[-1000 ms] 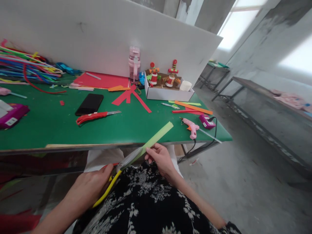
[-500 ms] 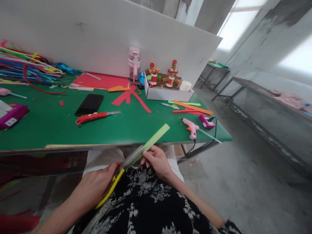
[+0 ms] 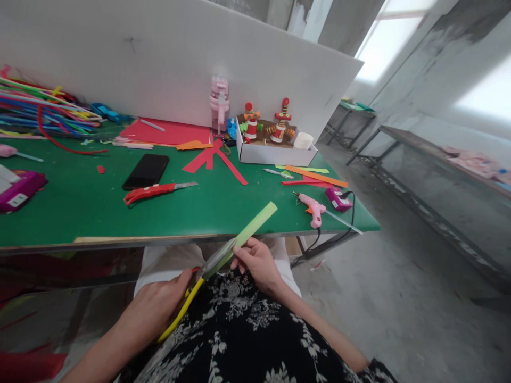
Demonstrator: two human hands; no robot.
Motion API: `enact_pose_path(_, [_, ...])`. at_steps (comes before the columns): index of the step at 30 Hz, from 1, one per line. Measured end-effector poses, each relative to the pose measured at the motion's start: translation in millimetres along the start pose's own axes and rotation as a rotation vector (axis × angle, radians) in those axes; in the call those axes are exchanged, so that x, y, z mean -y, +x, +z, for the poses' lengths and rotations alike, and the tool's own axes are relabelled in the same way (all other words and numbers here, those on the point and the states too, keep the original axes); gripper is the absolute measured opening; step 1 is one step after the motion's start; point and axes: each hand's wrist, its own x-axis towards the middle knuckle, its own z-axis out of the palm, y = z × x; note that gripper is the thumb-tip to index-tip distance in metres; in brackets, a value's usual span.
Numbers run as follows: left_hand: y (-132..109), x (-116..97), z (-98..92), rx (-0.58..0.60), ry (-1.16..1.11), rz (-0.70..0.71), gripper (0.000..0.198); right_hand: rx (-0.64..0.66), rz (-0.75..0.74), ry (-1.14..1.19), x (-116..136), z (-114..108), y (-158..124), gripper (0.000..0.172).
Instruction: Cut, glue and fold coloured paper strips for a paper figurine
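Observation:
My left hand (image 3: 159, 303) is closed round the yellow handles of a pair of scissors (image 3: 195, 290), low in front of my lap. The blades run along a light green paper strip (image 3: 255, 223) that slants up over the table's front edge. My right hand (image 3: 257, 260) pinches the strip just beyond the blades. Both hands hover over my black floral dress, below the green table (image 3: 80, 205).
On the table lie a red utility knife (image 3: 154, 191), a black phone (image 3: 146, 170), red paper strips (image 3: 213, 157), a pink glue gun (image 3: 313, 207) with its cord, a white box (image 3: 275, 151) of craft figures, a pink bottle (image 3: 220, 103) and coloured pipe cleaners (image 3: 43, 109). A white board stands behind.
The scissors and my left hand have moved slightly lower and left along the strip. The green strip's far end has dropped a little and my right hand shifted slightly left with it.

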Motion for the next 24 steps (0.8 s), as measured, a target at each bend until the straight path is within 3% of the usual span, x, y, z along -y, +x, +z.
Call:
enact_pose_path(15, [3.5,-14.0,-14.0,0.006,-0.015,-0.002,0.040,0.056,0.044,-0.040,-4.3,-0.2,-0.4,0.038])
enact_pose_path(24, [3.1,-11.0,-11.0,0.005,-0.036,-0.033,0.038,0.054,0.037,-0.037,-4.1,-0.7,-0.5,0.039])
